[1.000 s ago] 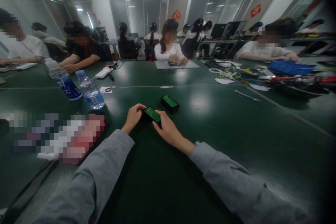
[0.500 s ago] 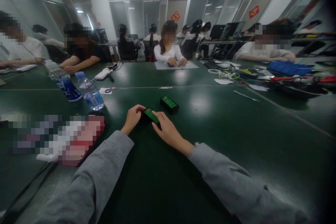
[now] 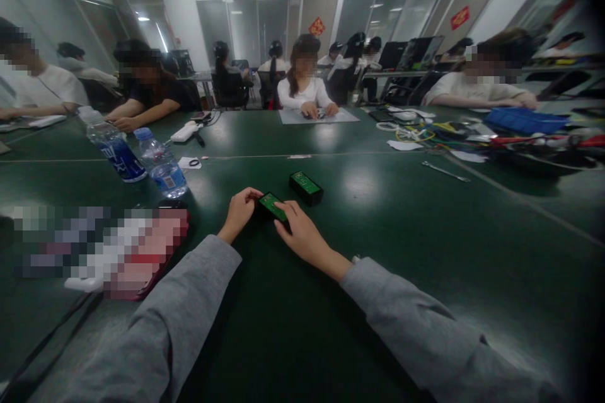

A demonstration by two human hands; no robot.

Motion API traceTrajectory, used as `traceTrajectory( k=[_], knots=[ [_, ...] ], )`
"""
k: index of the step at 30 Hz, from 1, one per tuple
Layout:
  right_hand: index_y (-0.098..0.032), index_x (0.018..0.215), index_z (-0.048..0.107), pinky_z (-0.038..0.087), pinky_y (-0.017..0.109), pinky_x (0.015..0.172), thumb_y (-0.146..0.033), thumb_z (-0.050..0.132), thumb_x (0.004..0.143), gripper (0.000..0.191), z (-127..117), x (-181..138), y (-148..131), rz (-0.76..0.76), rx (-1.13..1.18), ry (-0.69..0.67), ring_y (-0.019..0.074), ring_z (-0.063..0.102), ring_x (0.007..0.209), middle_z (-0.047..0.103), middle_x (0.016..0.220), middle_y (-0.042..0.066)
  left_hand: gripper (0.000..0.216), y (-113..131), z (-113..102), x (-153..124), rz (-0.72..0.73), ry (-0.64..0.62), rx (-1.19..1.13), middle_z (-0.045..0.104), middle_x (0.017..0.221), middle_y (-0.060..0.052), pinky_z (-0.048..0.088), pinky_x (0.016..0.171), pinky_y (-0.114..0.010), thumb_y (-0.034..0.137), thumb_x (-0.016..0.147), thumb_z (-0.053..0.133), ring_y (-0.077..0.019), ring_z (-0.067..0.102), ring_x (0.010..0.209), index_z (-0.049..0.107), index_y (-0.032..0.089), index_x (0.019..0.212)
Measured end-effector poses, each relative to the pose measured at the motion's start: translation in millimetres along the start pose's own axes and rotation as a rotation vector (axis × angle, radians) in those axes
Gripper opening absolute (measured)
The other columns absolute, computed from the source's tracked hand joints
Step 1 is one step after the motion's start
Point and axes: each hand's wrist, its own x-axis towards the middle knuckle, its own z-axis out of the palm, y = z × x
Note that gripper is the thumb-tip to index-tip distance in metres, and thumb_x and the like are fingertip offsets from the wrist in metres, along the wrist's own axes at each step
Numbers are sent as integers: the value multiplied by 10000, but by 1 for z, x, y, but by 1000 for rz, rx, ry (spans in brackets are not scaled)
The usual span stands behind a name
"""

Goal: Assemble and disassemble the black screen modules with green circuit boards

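Note:
Between my hands is a small black box with a green circuit board (image 3: 271, 204) on its upper face. My left hand (image 3: 240, 211) grips its left end, fingers curled at the edge. My right hand (image 3: 302, 233) holds the opposite end, with fingertips over the board's right part and the thumb at the near side. A second black box with a green circuit board (image 3: 306, 186) lies on the dark green table (image 3: 378, 252), just beyond and to the right, apart from my hands.
Two water bottles, a larger one (image 3: 113, 148) and a smaller one (image 3: 163, 164), stand at left. A red-edged phone-like item (image 3: 149, 252), partly blurred out, lies nearer. At right are a wrench (image 3: 445, 172), tangled cables (image 3: 411, 133) and a blue tray (image 3: 524, 121). Several people sit around.
Both hands and the held box stay practically in place. The view has shifted very slightly.

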Motion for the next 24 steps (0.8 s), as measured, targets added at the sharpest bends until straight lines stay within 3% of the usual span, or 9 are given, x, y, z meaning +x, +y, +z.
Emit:
traceTrajectory(
  k=[14, 20, 24],
  knots=[
    [-181, 1402, 278, 453, 464, 1025, -238, 535, 861, 601, 2, -2, 2, -37, 55, 52, 262, 509, 1189, 444, 1311, 137, 287, 7, 0, -2, 21, 4, 10, 708, 871, -31, 506, 817, -294, 40, 738, 457, -155, 647, 837, 680, 175, 858],
    [-200, 1428, 241, 476, 487, 997, -307, 552, 893, 628, 4, -3, 5, 14, 87, 35, 266, 537, 1181, 454, 1347, 139, 242, 20, 1, -5, 13, -7, -77, 702, 1011, -55, 501, 851, -291, 302, 899, 485, -165, 653, 935, 659, 183, 1018],
    [-208, 1427, 244, 471, 491, 1000, -351, 594, 881, 664, 5, -3, 8, 57, 126, 26, 271, 539, 1190, 473, 1356, 136, 301, 21, 2, -7, 26, -34, -106, 700, 1020, -69, 503, 863, -297, 411, 877, 549, -172, 656, 938, 655, 172, 1026]
  ],
)
